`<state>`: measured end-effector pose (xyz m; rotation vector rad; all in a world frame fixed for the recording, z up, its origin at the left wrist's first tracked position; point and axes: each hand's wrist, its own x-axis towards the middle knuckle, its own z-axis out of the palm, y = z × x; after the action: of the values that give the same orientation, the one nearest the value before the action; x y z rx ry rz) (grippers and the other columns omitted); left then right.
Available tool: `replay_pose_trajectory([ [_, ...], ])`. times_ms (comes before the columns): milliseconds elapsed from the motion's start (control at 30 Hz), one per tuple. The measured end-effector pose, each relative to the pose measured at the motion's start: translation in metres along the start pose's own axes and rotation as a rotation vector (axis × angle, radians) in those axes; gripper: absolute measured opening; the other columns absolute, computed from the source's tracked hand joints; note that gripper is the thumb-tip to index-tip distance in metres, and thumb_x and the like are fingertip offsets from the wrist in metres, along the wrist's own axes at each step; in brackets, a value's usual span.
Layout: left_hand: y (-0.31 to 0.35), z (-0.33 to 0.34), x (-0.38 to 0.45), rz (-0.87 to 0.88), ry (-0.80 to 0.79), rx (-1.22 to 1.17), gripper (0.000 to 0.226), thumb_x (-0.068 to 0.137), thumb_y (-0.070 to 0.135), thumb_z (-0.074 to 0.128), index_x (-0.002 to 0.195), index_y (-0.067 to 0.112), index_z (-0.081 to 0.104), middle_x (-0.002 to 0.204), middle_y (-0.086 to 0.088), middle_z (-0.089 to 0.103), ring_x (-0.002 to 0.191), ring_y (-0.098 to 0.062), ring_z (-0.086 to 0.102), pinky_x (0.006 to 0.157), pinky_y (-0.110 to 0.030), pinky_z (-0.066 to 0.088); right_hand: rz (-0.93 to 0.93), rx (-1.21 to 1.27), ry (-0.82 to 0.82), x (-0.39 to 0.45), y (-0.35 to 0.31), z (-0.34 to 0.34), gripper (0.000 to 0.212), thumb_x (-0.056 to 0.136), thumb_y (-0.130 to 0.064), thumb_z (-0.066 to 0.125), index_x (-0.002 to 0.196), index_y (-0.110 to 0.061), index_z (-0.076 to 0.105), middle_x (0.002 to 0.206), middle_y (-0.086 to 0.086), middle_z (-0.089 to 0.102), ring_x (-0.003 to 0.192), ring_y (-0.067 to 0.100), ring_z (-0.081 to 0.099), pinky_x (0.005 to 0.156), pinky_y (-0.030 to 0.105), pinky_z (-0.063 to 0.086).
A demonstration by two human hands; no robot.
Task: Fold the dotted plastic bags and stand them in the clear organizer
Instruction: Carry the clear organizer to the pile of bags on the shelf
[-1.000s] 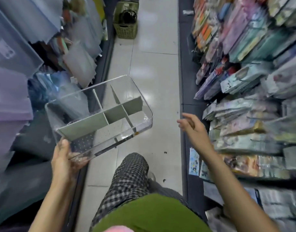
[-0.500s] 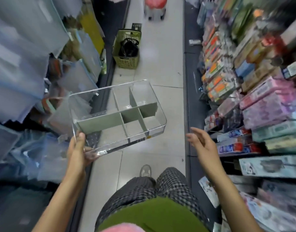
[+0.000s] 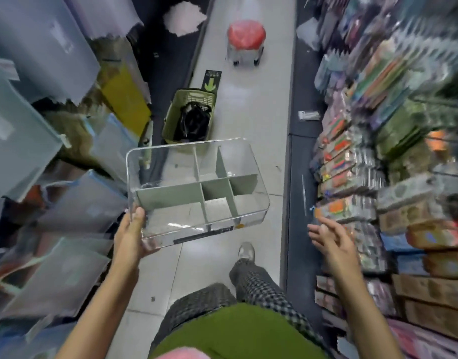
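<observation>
As the view has swung up the aisle, I keep the clear plastic compartmented organizer [image 3: 196,187] gripped at its near-left corner in my left hand [image 3: 133,238]; right hand [image 3: 334,242] hangs open, fingers [image 3: 316,228] relaxed. Compartments empty; no dotted bags visible.

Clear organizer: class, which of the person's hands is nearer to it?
Left. The left hand grips the organizer at its near left corner. The right hand is open, apart from it, off its right end.
</observation>
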<state>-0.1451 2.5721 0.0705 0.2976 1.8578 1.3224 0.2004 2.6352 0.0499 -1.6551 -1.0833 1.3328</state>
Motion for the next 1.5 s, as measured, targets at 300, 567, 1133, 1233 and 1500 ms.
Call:
replay_pose_trajectory([
  [300, 0.108, 0.111, 0.148, -0.022, 0.129, -0.125, 0.017, 0.099, 0.035, 0.041, 0.108, 0.03, 0.055, 0.075, -0.003, 0.055, 0.061, -0.024, 0.058, 0.056, -0.033, 0.05, -0.148, -0.025, -0.172, 0.272, -0.172, 0.078, 0.02, 0.098, -0.014, 0.044, 0.114, -0.011, 0.054, 0.094, 0.0, 0.065, 0.08, 0.004, 0.062, 0.077, 0.017, 0.05],
  [567, 0.207, 0.222, 0.35, -0.039, 0.156, -0.116, 0.017, 0.1, 0.033, 0.041, 0.113, 0.027, 0.05, 0.09, -0.006, 0.066, 0.057, -0.013, 0.066, 0.044, -0.023, 0.053, -0.092, -0.046, -0.176, 0.485, -0.243, 0.149, 0.018, 0.097, -0.018, 0.047, 0.113, -0.017, 0.056, 0.1, 0.004, 0.067, 0.087, 0.007, 0.065, 0.077, 0.013, 0.052],
  [1133, 0.408, 0.53, 0.7, -0.043, 0.107, -0.032, 0.019, 0.095, 0.044, 0.047, 0.109, 0.043, 0.059, 0.078, -0.004, 0.055, 0.071, -0.024, 0.055, 0.075, -0.041, 0.047, -0.013, -0.074, -0.152, 0.931, -0.389, 0.198, 0.02, 0.096, -0.013, 0.046, 0.113, -0.011, 0.058, 0.096, 0.004, 0.068, 0.078, 0.001, 0.067, 0.072, 0.011, 0.053],
  [1233, 0.433, 0.573, 0.738, -0.047, 0.193, -0.109, 0.026, 0.096, 0.04, 0.046, 0.119, 0.035, 0.056, 0.081, 0.004, 0.06, 0.08, -0.022, 0.055, 0.079, -0.042, 0.046, -0.023, -0.118, -0.239, 1.03, -0.438, 0.218, 0.019, 0.097, -0.012, 0.046, 0.111, -0.01, 0.059, 0.095, 0.005, 0.068, 0.078, 0.001, 0.066, 0.074, 0.012, 0.053],
  [1500, 0.506, 0.629, 0.834, -0.14, 0.489, -0.187, 0.037, 0.097, 0.041, 0.046, 0.133, 0.036, 0.046, 0.069, 0.01, 0.063, 0.069, -0.023, 0.058, 0.055, -0.032, 0.054, -0.151, -0.242, -0.536, 1.248, -0.59, 0.347, 0.018, 0.097, -0.016, 0.047, 0.1, -0.028, 0.059, 0.094, 0.0, 0.068, 0.082, 0.002, 0.065, 0.079, 0.017, 0.052],
])
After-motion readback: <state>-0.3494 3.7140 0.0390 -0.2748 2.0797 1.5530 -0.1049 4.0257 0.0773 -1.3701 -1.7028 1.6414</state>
